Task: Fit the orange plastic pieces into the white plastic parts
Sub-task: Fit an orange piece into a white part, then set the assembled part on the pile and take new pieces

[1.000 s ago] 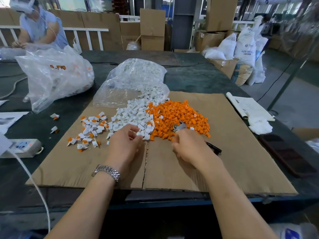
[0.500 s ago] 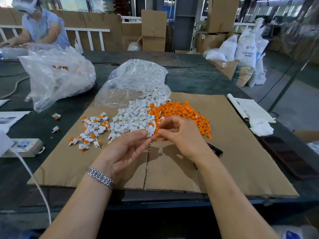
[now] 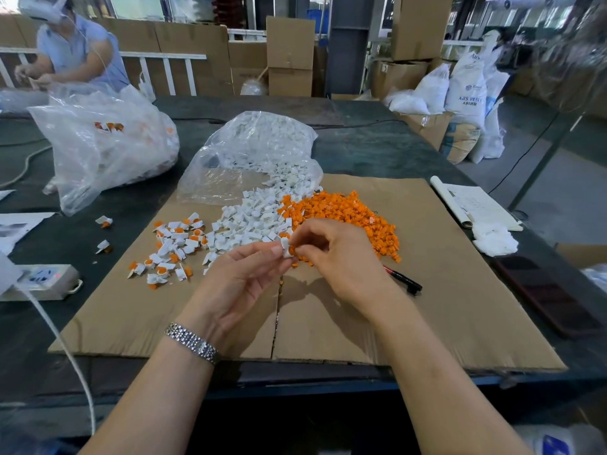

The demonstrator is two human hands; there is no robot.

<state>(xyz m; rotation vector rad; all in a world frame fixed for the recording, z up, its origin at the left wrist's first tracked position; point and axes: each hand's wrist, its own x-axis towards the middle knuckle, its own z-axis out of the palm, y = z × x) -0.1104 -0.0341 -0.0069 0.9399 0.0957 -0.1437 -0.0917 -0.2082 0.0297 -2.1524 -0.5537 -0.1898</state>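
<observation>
My left hand (image 3: pixel 243 280) pinches a white plastic part (image 3: pixel 285 249) between thumb and fingertips, just above the cardboard sheet (image 3: pixel 443 290). My right hand (image 3: pixel 335 254) pinches an orange piece (image 3: pixel 293 249) and holds it against that white part. Behind my hands lie a heap of loose white parts (image 3: pixel 253 221) and, to its right, a heap of orange pieces (image 3: pixel 348 215). To the left is a scatter of white parts with orange pieces fitted in them (image 3: pixel 170 251).
A clear bag of white parts (image 3: pixel 259 149) lies open behind the heaps. A bigger bag (image 3: pixel 101 146) stands at the left. A black and red pen (image 3: pixel 402 279), a power strip (image 3: pixel 42 280), papers (image 3: pixel 476 205) and a dark phone (image 3: pixel 545 297) lie around. Another person (image 3: pixel 72 50) works at the far left.
Both hands rose from the heaps and came together. My left hand turned palm up with a white part, and my right hand brought an orange piece against it.
</observation>
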